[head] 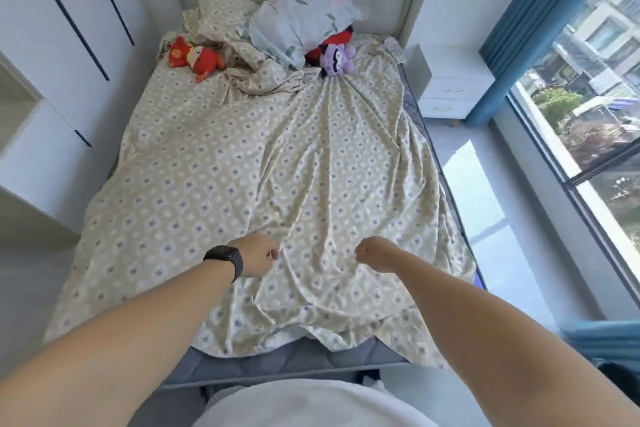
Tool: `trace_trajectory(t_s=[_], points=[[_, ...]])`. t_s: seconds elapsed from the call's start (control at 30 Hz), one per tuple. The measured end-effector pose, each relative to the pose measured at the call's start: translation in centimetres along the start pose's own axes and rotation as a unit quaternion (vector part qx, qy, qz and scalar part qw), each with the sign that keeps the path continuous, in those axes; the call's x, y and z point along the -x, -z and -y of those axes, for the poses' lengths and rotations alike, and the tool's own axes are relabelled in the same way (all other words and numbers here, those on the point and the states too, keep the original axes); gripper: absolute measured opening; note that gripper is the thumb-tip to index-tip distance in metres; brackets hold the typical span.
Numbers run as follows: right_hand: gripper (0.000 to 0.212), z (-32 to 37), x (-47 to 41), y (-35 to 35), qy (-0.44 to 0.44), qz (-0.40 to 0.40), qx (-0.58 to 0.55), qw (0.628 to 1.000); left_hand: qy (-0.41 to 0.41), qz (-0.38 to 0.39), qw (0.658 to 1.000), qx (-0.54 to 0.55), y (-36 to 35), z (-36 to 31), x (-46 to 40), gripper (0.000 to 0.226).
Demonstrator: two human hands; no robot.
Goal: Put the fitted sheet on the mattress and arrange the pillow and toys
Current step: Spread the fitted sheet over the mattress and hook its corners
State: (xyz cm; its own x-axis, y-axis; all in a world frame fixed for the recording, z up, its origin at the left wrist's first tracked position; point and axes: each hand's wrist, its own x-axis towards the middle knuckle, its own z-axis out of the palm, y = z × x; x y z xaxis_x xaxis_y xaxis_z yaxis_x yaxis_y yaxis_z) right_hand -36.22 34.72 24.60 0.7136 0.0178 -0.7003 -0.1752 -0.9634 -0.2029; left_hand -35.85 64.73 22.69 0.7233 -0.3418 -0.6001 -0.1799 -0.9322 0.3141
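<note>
A beige fitted sheet (214,163) with a small diamond pattern lies loosely spread over the grey mattress (277,362), bunched near the headboard. My left hand (258,255), with a black watch on its wrist, and my right hand (375,253) are both curled into fists on the sheet near the foot of the bed, each gripping its fabric. Long creases run from my hands up to a purple plush toy (336,59). A leaf-print pillow (303,15) leans against the headboard over a partly hidden red toy (337,36). Another red plush toy (195,57) lies at the upper left.
White wardrobes (52,28) line the left side of the bed. A white nightstand (453,83) stands at the upper right beside a blue curtain (526,24) and a large window (595,107). Grey floor (485,204) runs along the right side.
</note>
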Motion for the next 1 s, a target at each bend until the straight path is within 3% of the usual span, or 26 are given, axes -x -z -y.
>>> trace_trajectory(t_s=[0.17, 0.3, 0.47, 0.7, 0.83, 1.0], points=[[0.035, -11.8, -0.4, 1.5, 0.016, 0.002, -0.045, 0.999, 0.012, -0.017, 0.994, 0.111, -4.2, -11.1, -4.5, 0.022], [0.036, -17.7, 0.3, 2.0, 0.019, 0.031, -0.040, 0.999, -0.013, 0.032, 0.993, 0.112, -7.9, -19.2, -6.9, 0.026], [0.036, -21.4, 0.5, 3.6, 0.025, 0.037, -0.054, 0.998, -0.032, 0.050, 0.995, 0.085, -9.3, -23.9, -10.0, 0.026], [0.033, -29.4, 1.5, 6.3, -0.029, -0.013, -0.131, 0.991, -0.065, 0.092, 0.993, 0.029, -7.0, -30.4, -15.8, 0.024], [0.030, -34.5, 0.0, 8.8, -0.026, -0.044, -0.136, 0.989, -0.070, 0.077, 0.993, 0.053, -6.8, -35.1, -18.3, 0.020], [0.020, -40.6, -4.7, 10.7, 0.016, -0.002, -0.086, 0.996, -0.019, 0.073, 0.993, 0.091, -7.9, -39.9, -21.2, 0.024]])
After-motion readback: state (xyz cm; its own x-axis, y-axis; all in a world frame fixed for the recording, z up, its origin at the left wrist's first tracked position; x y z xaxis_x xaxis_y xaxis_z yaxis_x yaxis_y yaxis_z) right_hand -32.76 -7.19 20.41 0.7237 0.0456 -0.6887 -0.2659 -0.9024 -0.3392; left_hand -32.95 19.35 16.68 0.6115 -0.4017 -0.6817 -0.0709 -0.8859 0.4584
